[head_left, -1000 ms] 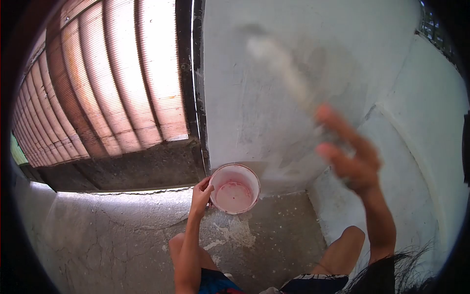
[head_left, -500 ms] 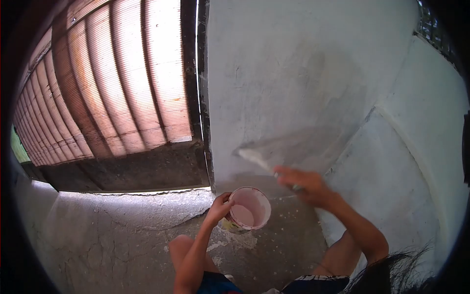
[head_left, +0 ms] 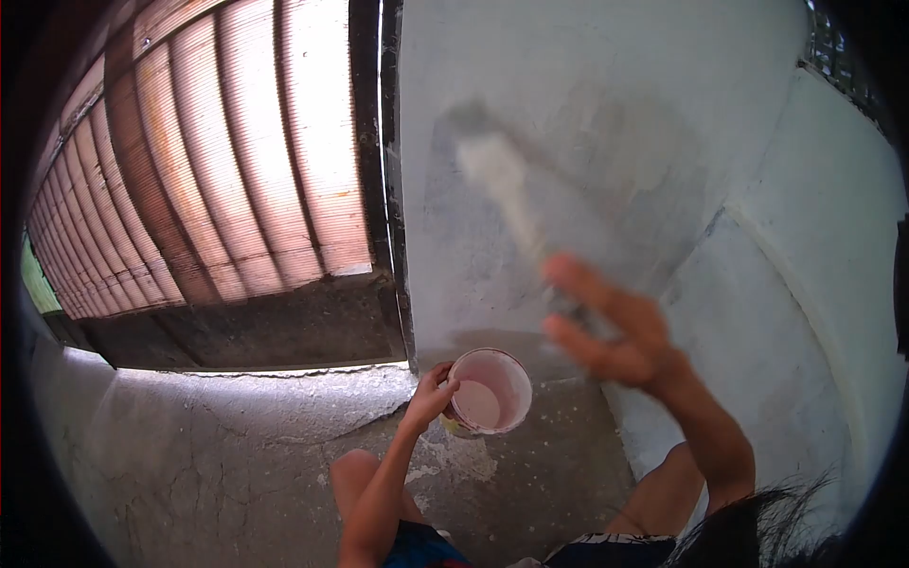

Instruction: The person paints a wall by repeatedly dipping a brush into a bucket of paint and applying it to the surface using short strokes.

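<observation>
My left hand [head_left: 431, 399] grips the rim of a white paint bucket [head_left: 515, 381], fingers outside and thumb over the edge. Pale paint [head_left: 477, 405] lies at the bottom of the bucket, which tips slightly toward me. In my right hand [head_left: 632, 339] is a paintbrush [head_left: 502, 180], its handle held between thumb and fingers and smeared by motion. The brush's bristle end points up and left, overlapping the upper part of the pale wall [head_left: 568, 47]. Grey, patchy areas show on that wall around the brush.
Left of the wall stands a corrugated translucent gate [head_left: 241, 161] with a dark frame, light coming in beneath it. A cracked concrete floor [head_left: 246, 473] carries paint splashes near my knees. At the right, a pale sloping panel [head_left: 748, 350] meets the side wall.
My right hand and the paintbrush have swung upward, the bristle end going from low on the wall to higher up. The bucket in my left hand has shifted slightly up and right.
</observation>
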{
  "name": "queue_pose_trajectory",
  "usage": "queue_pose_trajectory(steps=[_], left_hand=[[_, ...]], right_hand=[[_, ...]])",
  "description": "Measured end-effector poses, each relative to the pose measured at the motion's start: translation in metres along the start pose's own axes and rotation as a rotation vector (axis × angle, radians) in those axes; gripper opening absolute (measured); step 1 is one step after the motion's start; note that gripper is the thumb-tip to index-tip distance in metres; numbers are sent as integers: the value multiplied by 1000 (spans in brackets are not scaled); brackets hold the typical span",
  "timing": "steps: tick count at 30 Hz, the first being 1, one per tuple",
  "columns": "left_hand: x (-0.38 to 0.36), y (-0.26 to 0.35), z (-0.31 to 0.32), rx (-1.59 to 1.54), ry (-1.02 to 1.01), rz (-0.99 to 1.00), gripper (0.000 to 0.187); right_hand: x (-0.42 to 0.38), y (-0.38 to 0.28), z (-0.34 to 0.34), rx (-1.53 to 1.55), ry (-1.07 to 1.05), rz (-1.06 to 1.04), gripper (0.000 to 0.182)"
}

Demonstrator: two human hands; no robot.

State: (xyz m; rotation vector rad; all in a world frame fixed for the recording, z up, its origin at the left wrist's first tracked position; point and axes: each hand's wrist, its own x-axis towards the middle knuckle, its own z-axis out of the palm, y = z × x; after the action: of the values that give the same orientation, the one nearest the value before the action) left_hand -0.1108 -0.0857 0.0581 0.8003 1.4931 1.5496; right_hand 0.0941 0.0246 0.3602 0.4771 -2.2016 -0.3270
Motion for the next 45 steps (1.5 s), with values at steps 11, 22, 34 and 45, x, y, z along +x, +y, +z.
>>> queue_pose_trajectory(steps=[11,22,34,45], left_hand=[[-7,8,-2,80,2,28,46],[5,-4,1,172,24,213,47],[0,-15,-7,169,86,48,45],[0,-8,-5,177,122,55,43]], right_hand=[[-82,-36,97,482,-476,224,33],[57,46,-28,149,428,13,29],[-41,-43,84,388,-287,15,36],[58,39,-20,317,408,212,27]])
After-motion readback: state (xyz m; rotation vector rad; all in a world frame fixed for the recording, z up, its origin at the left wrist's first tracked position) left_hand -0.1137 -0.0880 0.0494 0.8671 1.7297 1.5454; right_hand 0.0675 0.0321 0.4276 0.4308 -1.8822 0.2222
